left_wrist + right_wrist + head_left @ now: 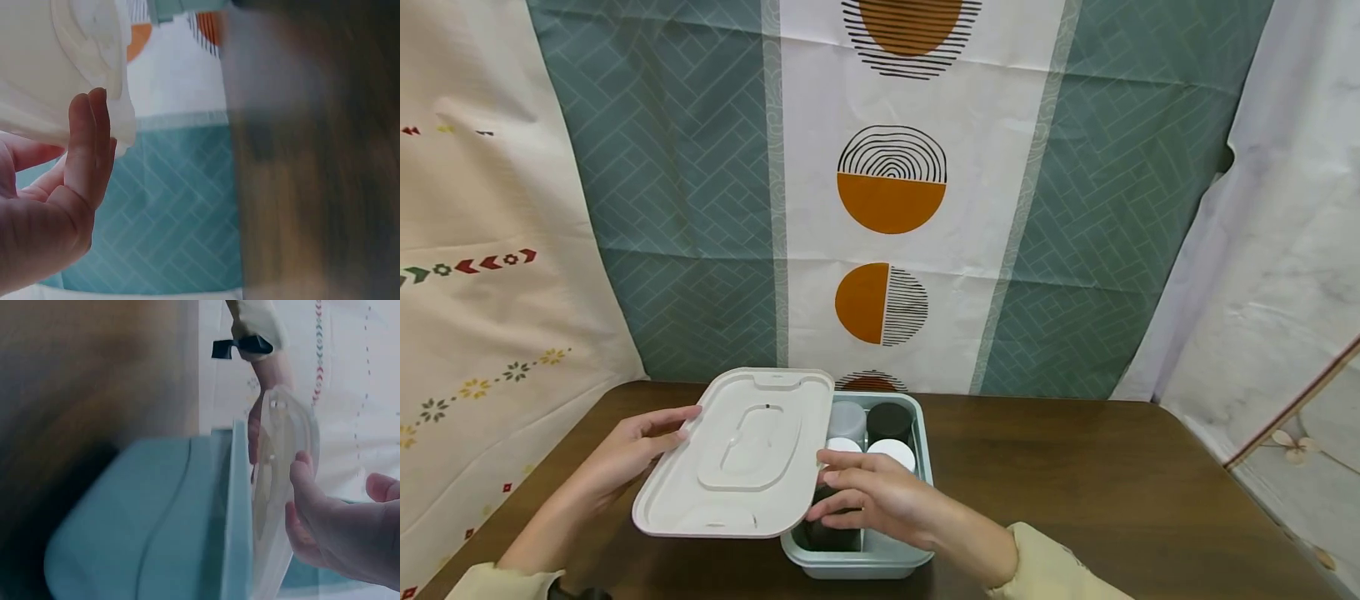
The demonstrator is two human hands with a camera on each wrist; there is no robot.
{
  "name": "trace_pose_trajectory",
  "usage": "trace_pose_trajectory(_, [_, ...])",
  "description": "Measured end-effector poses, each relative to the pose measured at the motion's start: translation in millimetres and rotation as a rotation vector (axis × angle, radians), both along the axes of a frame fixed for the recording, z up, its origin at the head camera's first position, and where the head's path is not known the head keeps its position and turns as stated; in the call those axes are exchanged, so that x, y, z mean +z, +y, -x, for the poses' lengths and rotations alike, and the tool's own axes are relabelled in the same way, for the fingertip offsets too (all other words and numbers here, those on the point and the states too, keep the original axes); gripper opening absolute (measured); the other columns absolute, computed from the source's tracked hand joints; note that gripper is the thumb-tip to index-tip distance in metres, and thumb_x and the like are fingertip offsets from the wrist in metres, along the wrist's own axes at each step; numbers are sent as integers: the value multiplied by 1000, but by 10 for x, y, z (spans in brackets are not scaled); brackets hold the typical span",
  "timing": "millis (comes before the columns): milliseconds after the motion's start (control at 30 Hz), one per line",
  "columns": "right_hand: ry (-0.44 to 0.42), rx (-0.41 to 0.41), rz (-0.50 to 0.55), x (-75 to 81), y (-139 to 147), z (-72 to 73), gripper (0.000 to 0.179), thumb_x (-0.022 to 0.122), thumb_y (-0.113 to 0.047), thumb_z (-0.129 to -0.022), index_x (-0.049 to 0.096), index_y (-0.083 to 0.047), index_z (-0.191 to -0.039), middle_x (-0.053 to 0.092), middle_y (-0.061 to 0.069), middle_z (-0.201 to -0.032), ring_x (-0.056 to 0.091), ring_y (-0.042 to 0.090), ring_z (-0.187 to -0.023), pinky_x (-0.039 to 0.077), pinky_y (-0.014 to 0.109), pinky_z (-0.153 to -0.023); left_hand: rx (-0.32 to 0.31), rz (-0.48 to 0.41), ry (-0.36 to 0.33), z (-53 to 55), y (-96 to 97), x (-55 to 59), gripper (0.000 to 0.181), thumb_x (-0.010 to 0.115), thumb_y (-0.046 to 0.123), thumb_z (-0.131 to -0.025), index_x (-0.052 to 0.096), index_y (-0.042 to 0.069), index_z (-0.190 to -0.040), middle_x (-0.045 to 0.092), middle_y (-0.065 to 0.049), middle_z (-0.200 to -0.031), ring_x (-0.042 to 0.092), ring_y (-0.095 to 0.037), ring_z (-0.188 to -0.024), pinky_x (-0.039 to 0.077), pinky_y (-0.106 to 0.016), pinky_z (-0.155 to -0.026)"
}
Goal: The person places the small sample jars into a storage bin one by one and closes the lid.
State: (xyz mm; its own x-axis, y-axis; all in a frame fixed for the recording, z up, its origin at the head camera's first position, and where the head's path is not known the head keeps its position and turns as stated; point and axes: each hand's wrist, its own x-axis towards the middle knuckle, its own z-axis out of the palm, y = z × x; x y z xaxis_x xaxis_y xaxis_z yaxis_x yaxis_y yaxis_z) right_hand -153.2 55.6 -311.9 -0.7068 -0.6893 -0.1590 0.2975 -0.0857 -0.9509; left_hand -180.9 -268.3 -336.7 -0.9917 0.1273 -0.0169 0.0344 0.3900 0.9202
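A white rectangular lid [748, 508] is held up at a tilt over the left part of a pale blue-green box [859, 572]. My left hand [625, 454] grips the lid's left edge, fingers under it and thumb on the near side in the left wrist view. By the lid's right edge is my right hand [887, 500], over the box; its fingertips touch or nearly touch the lid [275, 475], with the thumb apart. Inside the box stand round-topped containers: a black one [889, 422], a grey one [847, 419] and white ones [893, 452]. The lid and right hand hide part of the contents.
The box stands on a dark brown wooden table [1045, 492]. Behind it hangs a patterned teal and white cloth [700, 208]. Pale cloths also hang at the left [490, 333] and right [1285, 275] sides. A dark band [253, 344] circles the left wrist.
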Motion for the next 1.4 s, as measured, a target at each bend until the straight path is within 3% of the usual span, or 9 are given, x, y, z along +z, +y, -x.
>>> trace_pose_trajectory(200, [56,-38,-23,57,253,133,51,50,-14,-91,34,5,-136,50,16,-122,64,13,-81,47,39,-87,-27,-24,32,46,256,102,45,48,11,-93,38,-8,-133,35,-30,-136,53,-14,-98,51,-28,-73])
trace_pose_trajectory(500, [188,-112,-87,26,558,398,55,50,-8,-90,29,8,-138,51,8,-97,62,12,-72,52,31,-76,-48,-110,42,74,634,218,47,49,13,-93,37,-3,-136,35,-28,-135,54,-22,-98,52,-36,-74])
trace_pose_trajectory(733, [281,-232,-174,-20,760,563,57,57,-1,-83,35,8,-135,47,11,-102,58,14,-73,52,29,-72,-78,-146,63,103,891,266,49,51,11,-92,36,-2,-137,32,-25,-139,49,-32,-111,48,-44,-84])
trace_pose_trajectory(967, [332,-273,-211,-10,929,646,58,58,2,-81,36,8,-134,48,12,-102,57,15,-76,51,27,-69,-103,-157,78,116,1054,298,52,54,11,-90,36,2,-138,30,-23,-141,53,-31,-109,42,-50,-90])
trace_pose_trajectory(1133, [355,-284,-233,17,1026,681,59,59,0,-81,35,7,-135,47,11,-100,56,14,-75,51,26,-66,-128,-179,79,118,1137,298,54,56,10,-89,36,3,-138,34,-24,-139,62,-27,-97,44,-48,-87])
trace_pose_trajectory(1267, [384,-289,-241,59,1079,694,65,60,0,-81,32,2,-139,47,10,-99,57,14,-71,52,28,-65,-132,-181,88,111,1189,286,57,58,7,-87,35,4,-138,36,-24,-137,62,-28,-97,48,-45,-83])
trace_pose_trajectory(1400, [449,-339,-254,130,1108,693,75,64,0,-80,26,-7,-143,51,9,-98,61,14,-67,53,33,-66,-135,-214,158,106,1234,291,66,59,1,-85,26,5,-142,32,-24,-140,59,-33,-102,51,-41,-78])
